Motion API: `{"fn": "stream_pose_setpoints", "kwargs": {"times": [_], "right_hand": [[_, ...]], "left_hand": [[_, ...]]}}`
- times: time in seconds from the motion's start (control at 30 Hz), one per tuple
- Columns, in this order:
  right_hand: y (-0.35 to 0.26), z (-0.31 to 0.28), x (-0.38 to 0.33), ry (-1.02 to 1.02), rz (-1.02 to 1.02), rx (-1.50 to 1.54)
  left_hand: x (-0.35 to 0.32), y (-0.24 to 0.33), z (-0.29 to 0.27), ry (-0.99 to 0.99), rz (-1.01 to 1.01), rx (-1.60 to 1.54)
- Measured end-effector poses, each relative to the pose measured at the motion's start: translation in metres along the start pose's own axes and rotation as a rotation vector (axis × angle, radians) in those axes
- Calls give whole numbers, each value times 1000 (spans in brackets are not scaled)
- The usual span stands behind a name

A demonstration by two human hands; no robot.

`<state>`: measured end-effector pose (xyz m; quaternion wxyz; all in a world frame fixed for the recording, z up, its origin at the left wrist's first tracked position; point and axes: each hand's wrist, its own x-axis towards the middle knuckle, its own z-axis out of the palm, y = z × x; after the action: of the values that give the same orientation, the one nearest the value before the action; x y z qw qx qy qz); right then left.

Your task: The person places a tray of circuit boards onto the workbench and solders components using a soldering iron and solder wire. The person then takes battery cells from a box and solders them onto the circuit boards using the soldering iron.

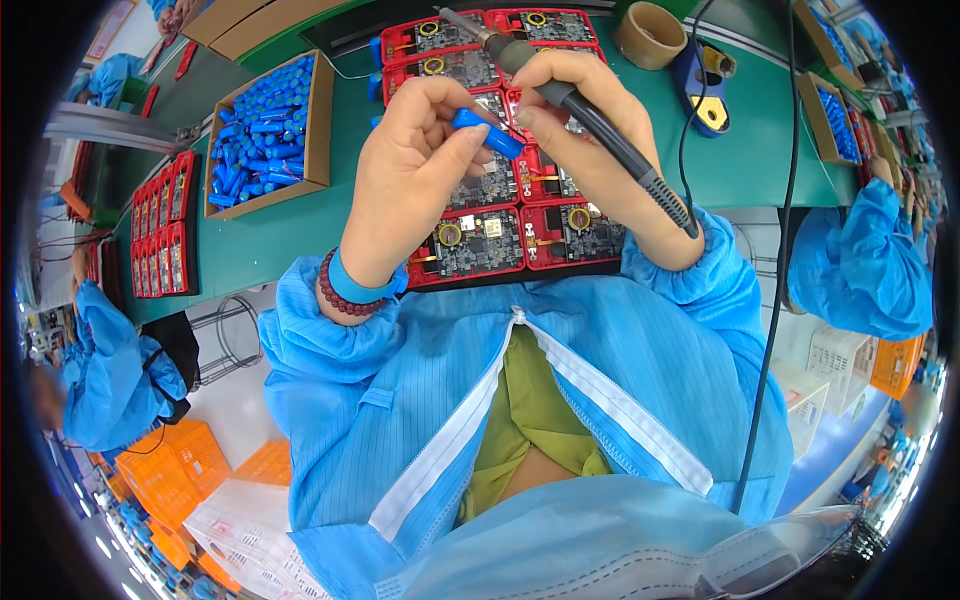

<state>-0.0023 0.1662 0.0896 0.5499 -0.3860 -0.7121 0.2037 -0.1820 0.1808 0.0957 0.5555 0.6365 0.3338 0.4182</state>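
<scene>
My left hand (392, 175) is closed around a small blue cylindrical battery (489, 134), pinching it between thumb and fingers. Thin wires at the battery run toward my right fingers. In my right hand (628, 135) lies a soldering iron (512, 55), its metal tip pointing up and to the left, away from the battery. Below both hands are red housings with dark circuit boards (485, 243), set in rows; each visible board carries a round, yellow-ringed part. My hands cover some of the middle boards.
A cardboard box (322, 125) full of blue batteries stands at the left, beside more red-framed boards (165, 225). At the back right are a tape roll (650, 38) and a blue soldering stand (692, 85) with a yellow sponge. A black cable (783, 250) hangs at right; co-workers sit on both sides.
</scene>
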Motion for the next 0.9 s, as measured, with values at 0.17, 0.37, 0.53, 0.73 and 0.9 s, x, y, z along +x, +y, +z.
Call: {"fn": "stream_pose_setpoints", "kwargs": {"times": [0.17, 0.37, 0.53, 0.73, 0.9], "right_hand": [[-2, -1, -1, -30, 48, 68], [-5, -2, -3, -40, 83, 57], [-4, 2, 0, 51, 7, 72], [-2, -6, 1, 21, -31, 122], [-2, -9, -3, -5, 59, 130]], "left_hand": [[-1, -3, 9, 16, 27, -53], [1, -7, 9, 76, 87, 47], [4, -13, 22, 117, 325, 334], [1, -10, 22, -51, 100, 80], [0, -7, 26, -61, -2, 40]]}}
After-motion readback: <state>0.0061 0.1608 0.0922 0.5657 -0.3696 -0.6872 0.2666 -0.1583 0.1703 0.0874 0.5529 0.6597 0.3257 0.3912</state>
